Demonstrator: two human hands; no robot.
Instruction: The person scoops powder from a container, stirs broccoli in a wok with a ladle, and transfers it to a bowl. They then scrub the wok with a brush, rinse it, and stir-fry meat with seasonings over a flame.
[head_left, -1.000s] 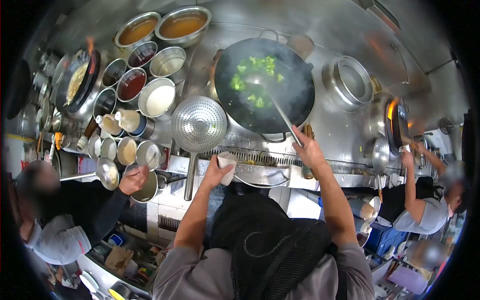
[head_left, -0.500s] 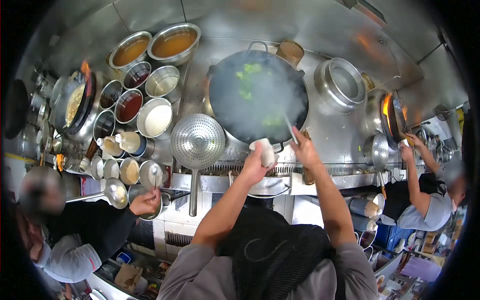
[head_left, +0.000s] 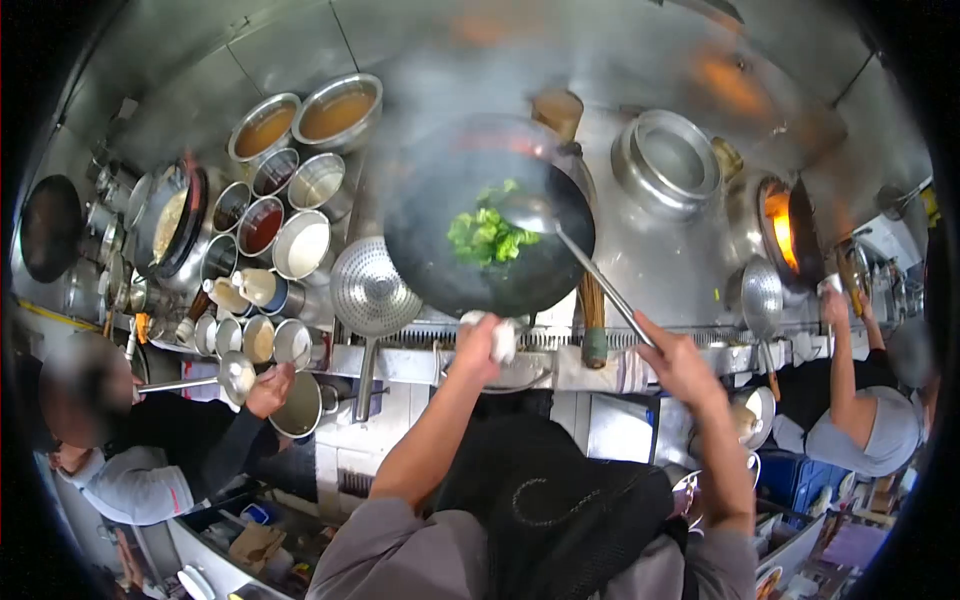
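Observation:
A large dark wok (head_left: pixel 437 272) sits over the stove in front of me, with chopped green vegetables (head_left: pixel 488 238) bunched in its middle and steam above. At its near edge, my left hand (head_left: pixel 478 350) is closed round a folded white cloth (head_left: pixel 504 343); the wok handle under the cloth is hidden. My right hand (head_left: pixel 678 360) grips the end of a long-handled metal ladle (head_left: pixel 605 284). The ladle's bowl is inside the wok, just beyond the vegetables.
A perforated strainer (head_left: pixel 374 288) lies left of the wok, beside several sauce pots (head_left: pixel 301 245). A bamboo brush (head_left: pixel 594 325) lies at the right, near stacked metal pots (head_left: pixel 666 165). Co-workers' hands (head_left: pixel 270 390) are busy on both sides; flame (head_left: pixel 782 232) burns at the right stove.
The wok has shifted left and towards me. The vegetables, spread out before, are now gathered in its middle. My right hand has moved right and nearer; the ladle's bowl now shows.

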